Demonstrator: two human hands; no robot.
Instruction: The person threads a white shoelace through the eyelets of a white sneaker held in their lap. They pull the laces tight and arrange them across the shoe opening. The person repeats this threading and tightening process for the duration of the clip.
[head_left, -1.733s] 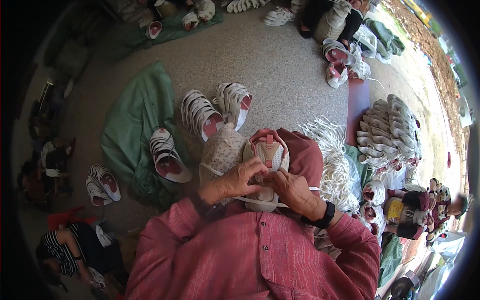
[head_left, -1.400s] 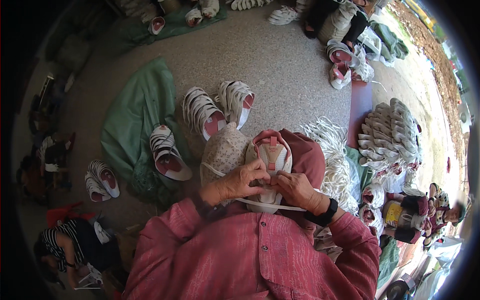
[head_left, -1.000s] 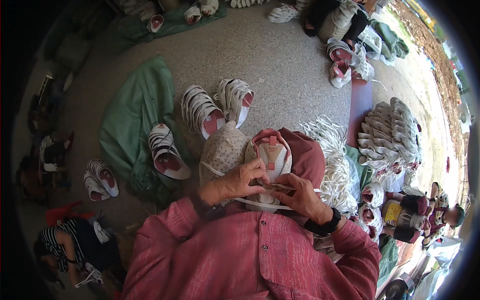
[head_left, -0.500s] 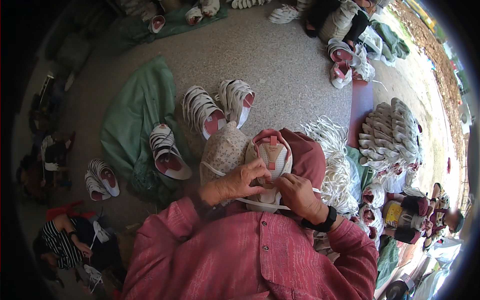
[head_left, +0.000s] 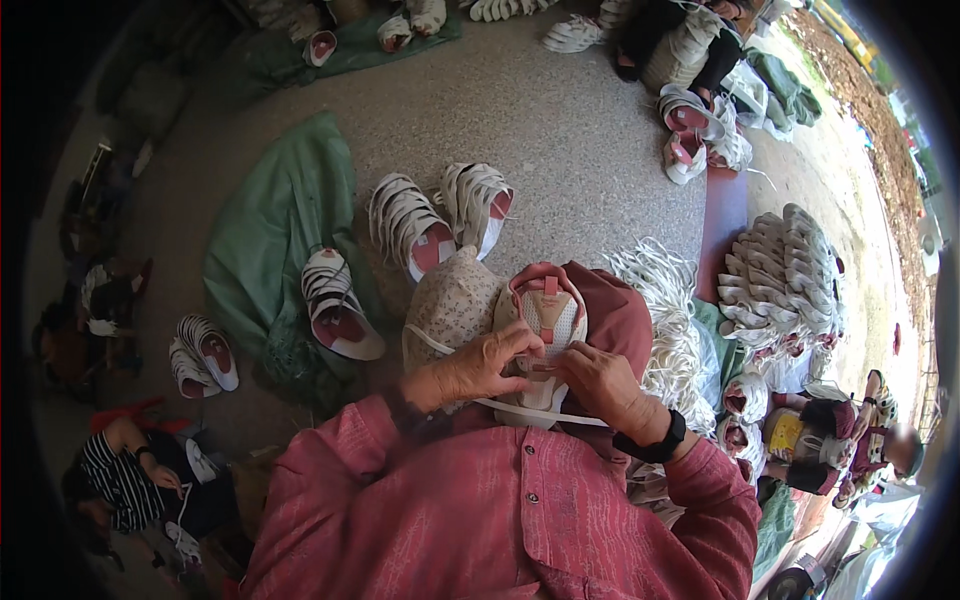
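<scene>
A white and beige shoe with a dusty red lining and tongue tab rests in my lap, its opening away from me. My left hand curls over the shoe's left edge, fingertips and thumb gripping near the lace holes. On the other side, the fingers of my right hand are pinched together at the front of the tongue, on the shoelace as far as I can see. A flat white shoelace crosses the shoe below my hands, and part of it loops out left of my left hand. The fingertips partly hide the lace holes.
Loose white laces lie in a heap to my right, beside stacked shoes. Ahead stand nested shoes; a green cloth lies to the left with a shoe at its edge. Other people sit at both sides and at the back.
My right fingers have shifted slightly up and left over the tongue. My left hand stays nearly in place on the shoe, and the whole view has moved a little.
</scene>
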